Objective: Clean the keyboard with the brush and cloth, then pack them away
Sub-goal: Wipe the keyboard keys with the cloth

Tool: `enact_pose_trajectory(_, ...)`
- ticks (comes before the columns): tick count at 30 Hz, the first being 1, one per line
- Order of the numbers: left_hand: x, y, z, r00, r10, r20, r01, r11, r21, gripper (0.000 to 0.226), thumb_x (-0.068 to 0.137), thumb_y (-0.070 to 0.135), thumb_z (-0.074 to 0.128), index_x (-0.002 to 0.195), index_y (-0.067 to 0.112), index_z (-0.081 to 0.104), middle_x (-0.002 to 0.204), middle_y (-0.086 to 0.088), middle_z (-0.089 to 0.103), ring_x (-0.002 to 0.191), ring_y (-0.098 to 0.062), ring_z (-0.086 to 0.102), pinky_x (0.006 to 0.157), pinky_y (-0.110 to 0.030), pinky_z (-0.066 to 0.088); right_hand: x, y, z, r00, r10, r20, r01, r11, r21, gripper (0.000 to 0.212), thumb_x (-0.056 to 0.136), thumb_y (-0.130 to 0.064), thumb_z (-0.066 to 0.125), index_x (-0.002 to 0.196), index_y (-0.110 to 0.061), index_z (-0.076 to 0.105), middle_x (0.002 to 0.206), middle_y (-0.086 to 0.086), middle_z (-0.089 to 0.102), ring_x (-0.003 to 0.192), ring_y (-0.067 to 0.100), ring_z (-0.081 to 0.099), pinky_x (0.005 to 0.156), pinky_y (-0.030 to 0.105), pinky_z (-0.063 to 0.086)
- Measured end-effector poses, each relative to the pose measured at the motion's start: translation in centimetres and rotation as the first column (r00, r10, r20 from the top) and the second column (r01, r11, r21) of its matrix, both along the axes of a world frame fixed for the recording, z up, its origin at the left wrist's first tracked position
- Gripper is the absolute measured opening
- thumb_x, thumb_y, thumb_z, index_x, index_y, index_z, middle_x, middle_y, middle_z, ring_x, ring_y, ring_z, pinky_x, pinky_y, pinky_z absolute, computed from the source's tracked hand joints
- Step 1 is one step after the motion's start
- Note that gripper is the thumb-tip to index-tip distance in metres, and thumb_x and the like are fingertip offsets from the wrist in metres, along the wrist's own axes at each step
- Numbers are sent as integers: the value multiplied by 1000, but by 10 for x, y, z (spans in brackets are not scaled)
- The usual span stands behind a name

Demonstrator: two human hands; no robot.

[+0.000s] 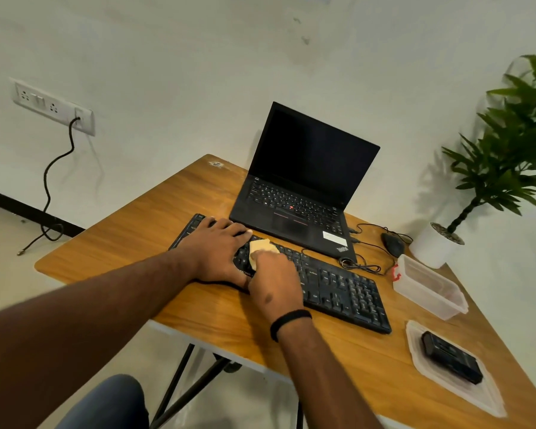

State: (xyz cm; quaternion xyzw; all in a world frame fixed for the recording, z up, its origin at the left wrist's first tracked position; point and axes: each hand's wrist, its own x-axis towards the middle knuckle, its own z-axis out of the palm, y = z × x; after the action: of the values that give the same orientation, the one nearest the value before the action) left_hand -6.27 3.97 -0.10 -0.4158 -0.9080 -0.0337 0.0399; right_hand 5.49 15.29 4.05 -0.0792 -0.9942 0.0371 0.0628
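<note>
Right hand (274,281) with cloth (262,246) on keyboard (338,286)

"ThinkPad" logo reads on the laptop (297,193) palm rest, at its near right corner, up and right of the right hand (274,280) gripping the cloth (262,246). Keyboard (338,284) front edge has white brand lettering just left of that grip, partly covered by the hands, only "…RONI…" legible. White sticker (334,238) beside the logo: print too small to read.
</note>
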Motion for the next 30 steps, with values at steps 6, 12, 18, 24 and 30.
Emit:
enact_pose_trajectory(6,4,-1,2,1000,-1,11,1,1000,28,136,55,107,31,160,20,19,163,3,22,149,-23,17,123,-47,8,-1,38,23,970,-182,-160,158,975,-154,28,92,-4,54,115,-14,66,112,7,65,101,21,60,89,38,53)
enact_pose_trajectory(12,4,-1,2,1000,7,19,-8,999,42,137,53,107,30,159,21,21,163,4,23,149,-22,18,123,-48,7,-27,40,3,941,-322,-100,313,945,-93,17,95,-12,56,112,-9,61,111,12,65,103,27,62,88,39,54)
enact_pose_trajectory(18,-1,1,-3,1000,-7,-15,8,998,67,128,54,102,29,155,23,31,159,4,30,145,-21,24,121,-48,14,-47,-3,-5,983,-114,-145,87,980,-180,28,90,3,48,105,-10,68,101,11,68,96,28,62,79,37,53)
enact_pose_trajectory(24,3,1,-1,1000,12,7,-12,998,53,137,50,109,28,158,25,25,161,4,26,147,-23,21,122,-49,10,-51,17,8,999,-42,-10,43,999,14,22,95,-7,48,109,-10,66,108,11,66,101,29,62,81,37,50)
enact_pose_trajectory(30,3,-1,-1,1000,2,-14,-1,999,40,139,52,108,25,159,20,21,161,2,26,147,-24,21,122,-50,11,-39,9,8,1000,-18,14,16,994,106,17,91,-8,58,107,-7,64,108,12,65,102,28,60,83,37,50)
